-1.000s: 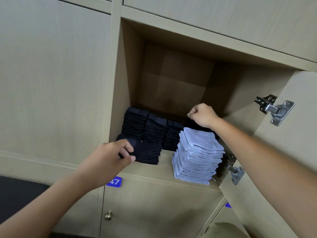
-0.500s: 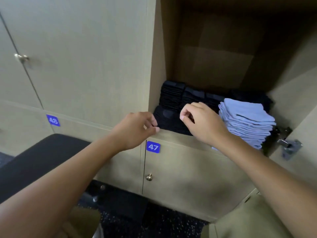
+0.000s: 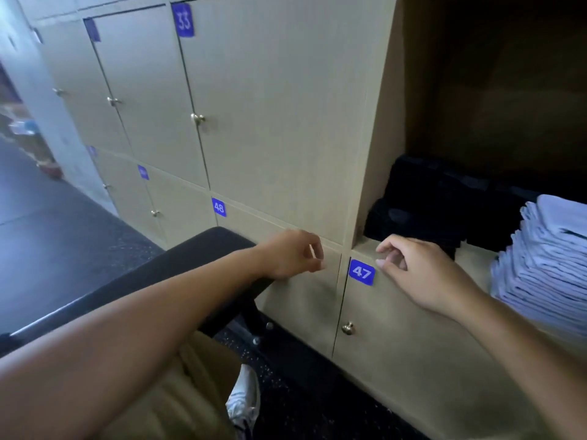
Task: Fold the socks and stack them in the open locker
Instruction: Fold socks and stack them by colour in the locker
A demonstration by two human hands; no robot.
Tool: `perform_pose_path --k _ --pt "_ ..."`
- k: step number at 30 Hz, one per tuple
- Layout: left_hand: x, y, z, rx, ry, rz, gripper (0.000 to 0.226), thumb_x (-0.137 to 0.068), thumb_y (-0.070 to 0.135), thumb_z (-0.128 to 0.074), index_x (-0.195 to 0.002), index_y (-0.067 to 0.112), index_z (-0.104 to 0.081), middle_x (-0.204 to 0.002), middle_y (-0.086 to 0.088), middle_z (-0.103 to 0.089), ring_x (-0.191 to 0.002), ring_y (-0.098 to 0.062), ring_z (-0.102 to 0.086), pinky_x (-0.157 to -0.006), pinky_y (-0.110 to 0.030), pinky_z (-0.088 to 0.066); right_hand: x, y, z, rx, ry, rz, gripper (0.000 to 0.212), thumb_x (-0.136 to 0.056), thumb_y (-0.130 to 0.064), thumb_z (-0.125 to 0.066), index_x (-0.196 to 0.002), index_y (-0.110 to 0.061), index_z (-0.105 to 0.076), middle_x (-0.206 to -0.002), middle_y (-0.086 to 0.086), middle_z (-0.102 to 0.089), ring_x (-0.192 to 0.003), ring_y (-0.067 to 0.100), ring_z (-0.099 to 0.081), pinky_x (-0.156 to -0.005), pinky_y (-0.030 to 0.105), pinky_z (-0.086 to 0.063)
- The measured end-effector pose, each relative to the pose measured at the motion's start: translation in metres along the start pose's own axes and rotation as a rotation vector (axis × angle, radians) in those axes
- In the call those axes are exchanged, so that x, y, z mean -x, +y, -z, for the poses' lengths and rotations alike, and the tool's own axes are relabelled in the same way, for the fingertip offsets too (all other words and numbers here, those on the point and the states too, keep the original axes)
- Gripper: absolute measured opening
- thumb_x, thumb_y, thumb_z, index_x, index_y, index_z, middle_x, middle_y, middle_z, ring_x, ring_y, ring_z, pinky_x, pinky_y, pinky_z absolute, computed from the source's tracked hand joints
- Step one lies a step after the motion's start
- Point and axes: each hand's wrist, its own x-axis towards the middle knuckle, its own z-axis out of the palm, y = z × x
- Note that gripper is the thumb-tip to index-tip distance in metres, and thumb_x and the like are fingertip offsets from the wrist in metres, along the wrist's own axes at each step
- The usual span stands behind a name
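Head view, only one to go on. Both hands empty and out in front of the lockers: left hand (image 3: 293, 254) hanging in front of the closed door by the 48 tag (image 3: 219, 207), fingers loosely curled, thumb and forefinger near each other but pinching nothing. Right hand (image 3: 416, 268) just below the lip of the open locker (image 3: 374, 173), beside the 47 tag (image 3: 361, 272), fingers also loosely bent, nothing in them.

Socks all inside the open locker. Black socks (image 3: 422, 211) stacked at the left and back, pretty murky in there so can't count the piles. Light blue socks (image 3: 543, 262) in a tall folded stack at the front right, edge poking out near the shelf lip.

Handling guess: soft, light, floppy, zero fragility. Probably best pinched flat at the folded edge with thumb on top and fingers under, else the fold flops open. Tall blue stack looks a bit leany, so likely easy to knock or smear sideways when sliding a new pair in.

Around: closed locker doors with small brass knobs (image 3: 348, 328), a black padded bench or seat (image 3: 178, 268) lower left under the left forearm, dark speckled floor, a white shoe (image 3: 244, 398) at the bottom. No loose unfolded socks visible anywhere. Main obstacle: the locker's left side wall and that blue stack crowding the opening.
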Motion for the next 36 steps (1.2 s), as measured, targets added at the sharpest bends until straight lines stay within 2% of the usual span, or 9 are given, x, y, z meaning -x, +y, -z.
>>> perform_pose_path --k 5,10,14,20,23,26,30,35,36 --pt "0.014 -0.022 0.009 -0.012 0.021 0.054 0.015 -0.094 0.033 -0.070 -0.098 0.019 -0.069 -0.083 0.005 -0.071 -0.072 -0.013 -0.068 -0.081 -0.029 -0.055 -0.007 -0.017 -0.007 -0.090 -0.058 0.028 0.010 -0.094 -0.036 -0.066 -0.102 -0.030 -0.065 -0.089 -0.017 -0.064 -0.080 0.000 -0.057 -0.076 0.031 -0.049" --pt "0.041 -0.049 0.029 -0.034 0.001 0.129 0.016 -0.093 0.026 -0.070 -0.100 0.011 -0.070 -0.082 -0.003 -0.075 -0.077 -0.023 -0.072 -0.076 -0.030 -0.054 -0.013 -0.038 -0.013 -0.166 -0.123 0.062 0.011 -0.093 -0.038 -0.067 -0.098 -0.029 -0.068 -0.087 -0.014 -0.064 -0.080 0.002 -0.059 -0.076 0.029 -0.046" --pt "0.074 -0.080 0.045 -0.035 0.023 0.191 0.016 -0.094 0.025 -0.070 -0.099 0.009 -0.070 -0.085 -0.003 -0.074 -0.074 -0.017 -0.070 -0.073 -0.028 -0.054 -0.023 -0.059 -0.025 -0.189 -0.162 0.090 0.011 -0.092 -0.041 -0.068 -0.097 -0.031 -0.068 -0.090 -0.011 -0.066 -0.078 0.005 -0.061 -0.071 0.026 -0.046" --pt "0.131 -0.114 0.068 -0.080 0.037 0.299 0.013 -0.096 0.029 -0.068 -0.099 0.017 -0.071 -0.093 -0.001 -0.075 -0.083 -0.016 -0.070 -0.079 -0.028 -0.052 -0.037 -0.097 -0.047 -0.171 -0.204 0.169 0.014 -0.094 -0.039 -0.066 -0.101 -0.027 -0.067 -0.089 -0.012 -0.065 -0.081 0.000 -0.058 -0.068 0.017 -0.043" --pt "0.165 -0.131 0.078 -0.103 0.020 0.344 0.014 -0.095 0.034 -0.069 -0.106 0.025 -0.070 -0.105 0.007 -0.072 -0.097 -0.009 -0.066 -0.088 -0.027 -0.049 -0.042 -0.117 -0.057 -0.195 -0.228 0.194 0.014 -0.094 -0.039 -0.066 -0.100 -0.026 -0.068 -0.089 -0.014 -0.063 -0.081 0.002 -0.059 -0.077 0.026 -0.049" --pt "0.198 -0.154 0.084 -0.119 -0.086 0.412 0.024 -0.092 0.040 -0.073 -0.113 0.031 -0.067 -0.114 0.014 -0.068 -0.107 -0.009 -0.063 -0.092 -0.027 -0.048 -0.046 -0.135 -0.068 -0.204 -0.268 0.239 0.014 -0.095 -0.037 -0.065 -0.100 -0.024 -0.068 -0.091 -0.011 -0.063 -0.081 0.005 -0.059 -0.071 0.025 -0.045" --pt "0.234 -0.189 0.082 -0.188 -0.168 0.551 0.051 -0.087 0.037 -0.080 -0.132 0.027 -0.058 -0.131 0.008 -0.058 -0.117 -0.016 -0.057 -0.098 -0.033 -0.045 -0.048 -0.153 -0.084 -0.174 -0.320 0.282 0.012 -0.095 -0.037 -0.065 -0.098 -0.025 -0.067 -0.092 -0.010 -0.064 -0.080 0.005 -0.058 -0.065 0.020 -0.041" --pt "0.252 -0.215 0.067 -0.221 -0.193 0.641 0.071 -0.085 0.022 -0.083 -0.145 0.018 -0.046 -0.129 0.002 -0.049 -0.113 -0.016 -0.048 -0.081 -0.015 -0.038 -0.050 -0.162 -0.097 -0.161 -0.377 0.294 0.011 -0.095 -0.035 -0.065 -0.097 -0.024 -0.067 -0.088 -0.010 -0.065 -0.080 0.009 -0.060 -0.068 0.025 -0.043" --pt "0.254 -0.220 0.063 -0.198 -0.187 0.662 0.075 -0.083 0.023 -0.085 -0.147 0.018 -0.045 -0.132 0.001 -0.050 -0.113 -0.014 -0.048 -0.083 -0.015 -0.037 -0.051 -0.163 -0.098 -0.158 -0.380 0.297 0.011 -0.095 -0.035 -0.065 -0.097 -0.024 -0.067 -0.088 -0.010 -0.065 -0.080 0.010 -0.061 -0.069 0.026 -0.044"
